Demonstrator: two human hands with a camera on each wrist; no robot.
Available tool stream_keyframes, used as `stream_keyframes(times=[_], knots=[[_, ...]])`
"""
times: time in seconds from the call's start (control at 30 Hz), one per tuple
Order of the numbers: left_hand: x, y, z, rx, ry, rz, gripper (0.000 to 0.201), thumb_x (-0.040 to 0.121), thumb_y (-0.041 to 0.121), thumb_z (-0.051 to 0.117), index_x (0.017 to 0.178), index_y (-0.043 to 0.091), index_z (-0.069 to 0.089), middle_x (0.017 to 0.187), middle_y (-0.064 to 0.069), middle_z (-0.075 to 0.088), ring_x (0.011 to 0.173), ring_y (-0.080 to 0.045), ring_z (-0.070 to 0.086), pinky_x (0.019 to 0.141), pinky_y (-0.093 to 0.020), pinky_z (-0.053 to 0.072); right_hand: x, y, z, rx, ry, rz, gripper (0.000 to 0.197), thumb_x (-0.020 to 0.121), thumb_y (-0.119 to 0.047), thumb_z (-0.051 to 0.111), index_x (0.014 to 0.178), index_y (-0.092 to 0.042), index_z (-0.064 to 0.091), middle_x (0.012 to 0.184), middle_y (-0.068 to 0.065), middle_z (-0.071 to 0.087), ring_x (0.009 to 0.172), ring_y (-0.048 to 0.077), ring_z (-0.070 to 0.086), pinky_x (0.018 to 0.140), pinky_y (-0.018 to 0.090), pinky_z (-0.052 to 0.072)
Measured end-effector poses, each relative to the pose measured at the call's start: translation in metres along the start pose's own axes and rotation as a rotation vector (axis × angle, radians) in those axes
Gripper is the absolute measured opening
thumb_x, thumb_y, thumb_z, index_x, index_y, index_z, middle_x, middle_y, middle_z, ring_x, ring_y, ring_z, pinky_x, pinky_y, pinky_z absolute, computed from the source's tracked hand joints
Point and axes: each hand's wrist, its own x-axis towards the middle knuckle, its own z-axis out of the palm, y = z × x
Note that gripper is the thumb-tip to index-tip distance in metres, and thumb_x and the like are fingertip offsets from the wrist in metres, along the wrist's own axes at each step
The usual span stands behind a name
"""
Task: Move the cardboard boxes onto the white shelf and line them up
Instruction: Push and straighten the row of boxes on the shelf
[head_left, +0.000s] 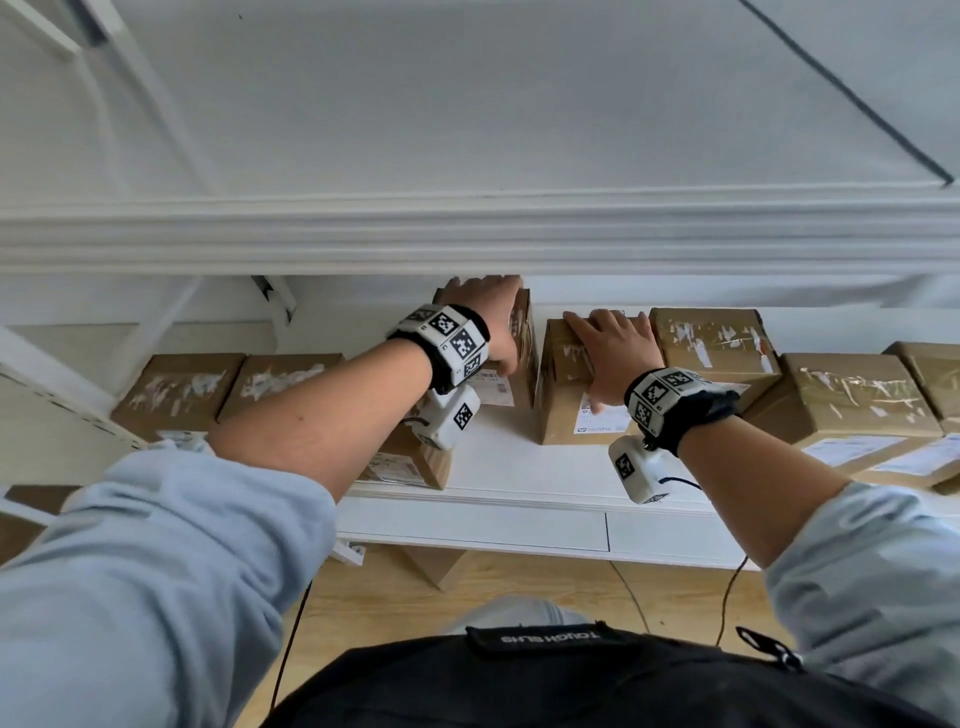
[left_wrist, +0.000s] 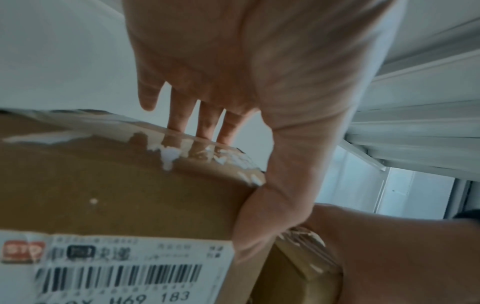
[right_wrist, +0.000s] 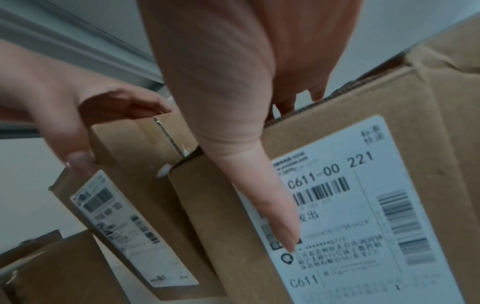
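The white shelf (head_left: 519, 467) was a flat white board with a row of brown cardboard boxes on it. A second white board (head_left: 467, 239) hung right above it, like a low roof. Under the shelf, the floor (head_left: 545, 587) was light wood, and thin black cables (head_left: 727, 597) ran down across it. A white wall stood behind the boxes.

The left hand (head_left: 488, 317) held a tall box (head_left: 522, 358) near the middle of the shelf. Its fingers lay over the top and its thumb pressed the near right edge, so it was gripping that box. The box had a white label with a barcode (left_wrist: 116, 275) on its front.

The right hand (head_left: 613, 353) gripped the box with the C611 label (head_left: 571, 410), just to the right of the tall one. The fingers went over the top edge and the thumb (right_wrist: 272, 205) lay straight down the front, on the label. The two boxes sat very close together.

More boxes sat on the left (head_left: 176, 389) and on the right (head_left: 852, 400) of the shelf, with torn tape on their tops. One small box (head_left: 415, 462) sat at the near edge, below the left wrist.
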Motion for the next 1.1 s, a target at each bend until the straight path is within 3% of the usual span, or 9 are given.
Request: stream_keyframes(times=[0.1, 0.3, 0.4, 0.5, 0.63, 0.7, 0.77, 0.97, 1.1], knots=[[-0.004, 0.005, 0.011, 0.016, 0.022, 0.026, 0.095, 0.049, 0.041, 0.088, 0.130, 0.020, 0.042, 0.121, 0.001, 0.056, 0.110, -0.024, 0.057, 0.102, -0.045, 0.039, -0.005, 0.002, 0.005, 0.020, 0.035, -0.011, 0.132, 0.049, -0.032, 0.094, 0.154, -0.030, 0.015, 0.147, 0.005, 0.035, 0.141, 0.027, 0.028, 0.118, 0.056, 0.017], [-0.016, 0.018, 0.020, 0.029, 0.069, 0.092, 0.091, 0.046, 0.047, 0.087, 0.124, 0.021, 0.048, 0.115, 0.002, 0.057, 0.104, -0.023, 0.058, 0.095, -0.040, 0.045, -0.009, 0.004, 0.011, 0.041, 0.071, -0.025, 0.133, 0.046, -0.032, 0.094, 0.154, -0.030, 0.016, 0.147, 0.003, 0.036, 0.141, 0.026, 0.027, 0.118, 0.054, 0.018], [-0.020, 0.022, 0.017, 0.021, 0.116, 0.126, 0.093, 0.047, 0.047, 0.088, 0.127, 0.020, 0.049, 0.119, 0.000, 0.057, 0.107, -0.023, 0.058, 0.094, -0.040, 0.047, -0.008, 0.007, 0.012, 0.050, 0.075, -0.013, 0.134, 0.047, -0.036, 0.094, 0.155, -0.030, 0.015, 0.148, 0.003, 0.034, 0.142, 0.025, 0.026, 0.118, 0.054, 0.017], [-0.023, 0.015, 0.015, -0.024, 0.070, 0.118, 0.100, 0.051, 0.046, 0.090, 0.137, 0.020, 0.044, 0.129, -0.001, 0.055, 0.114, -0.024, 0.056, 0.097, -0.040, 0.048, -0.007, 0.009, 0.011, 0.060, 0.061, -0.024, 0.134, 0.050, -0.037, 0.094, 0.156, -0.030, 0.012, 0.151, 0.004, 0.031, 0.145, 0.027, 0.021, 0.119, 0.055, 0.014], [-0.029, 0.004, 0.028, -0.088, -0.032, 0.085, 0.108, 0.052, 0.049, 0.091, 0.143, 0.018, 0.040, 0.140, -0.002, 0.051, 0.123, -0.024, 0.053, 0.101, -0.041, 0.047, -0.010, 0.007, 0.007, 0.037, -0.018, -0.050, 0.139, 0.058, -0.038, 0.092, 0.157, -0.029, -0.004, 0.164, 0.008, 0.006, 0.152, 0.031, -0.002, 0.120, 0.059, -0.002], [-0.032, 0.004, 0.036, -0.084, -0.056, 0.089, 0.115, 0.053, 0.053, 0.091, 0.148, 0.019, 0.036, 0.145, -0.002, 0.047, 0.129, -0.024, 0.049, 0.104, -0.043, 0.045, -0.015, -0.006, -0.001, 0.025, -0.037, -0.083, 0.148, 0.054, -0.045, 0.093, 0.156, -0.028, -0.013, 0.164, 0.010, -0.011, 0.150, 0.034, -0.014, 0.115, 0.063, -0.009], [-0.034, 0.003, 0.044, -0.100, -0.057, 0.096, 0.115, 0.054, 0.055, 0.091, 0.149, 0.023, 0.034, 0.146, 0.000, 0.047, 0.130, -0.024, 0.050, 0.104, -0.043, 0.045, -0.017, -0.026, -0.010, 0.044, 0.007, -0.165, 0.154, 0.049, -0.054, 0.092, 0.155, -0.026, -0.017, 0.163, 0.012, -0.017, 0.149, 0.036, -0.017, 0.114, 0.065, -0.012], [-0.046, -0.026, 0.024, -0.075, -0.109, -0.014, 0.068, 0.070, 0.040, 0.084, 0.128, 0.018, 0.056, 0.129, -0.003, 0.059, 0.112, -0.025, 0.058, 0.094, -0.038, 0.050, -0.005, -0.084, -0.008, -0.016, -0.024, -0.286, 0.143, 0.061, -0.066, 0.080, 0.156, -0.017, -0.015, 0.165, 0.013, 0.002, 0.151, 0.035, -0.007, 0.118, 0.063, -0.004], [-0.067, -0.062, 0.020, 0.020, -0.307, -0.065, 0.097, 0.065, 0.044, 0.087, 0.148, 0.031, 0.039, 0.146, -0.003, 0.047, 0.129, -0.026, 0.047, 0.102, -0.037, 0.043, 0.002, -0.095, 0.009, -0.066, -0.027, -0.310, 0.130, 0.063, -0.060, 0.082, 0.156, -0.015, 0.003, 0.159, 0.014, 0.020, 0.149, 0.034, 0.013, 0.119, 0.062, 0.002]])
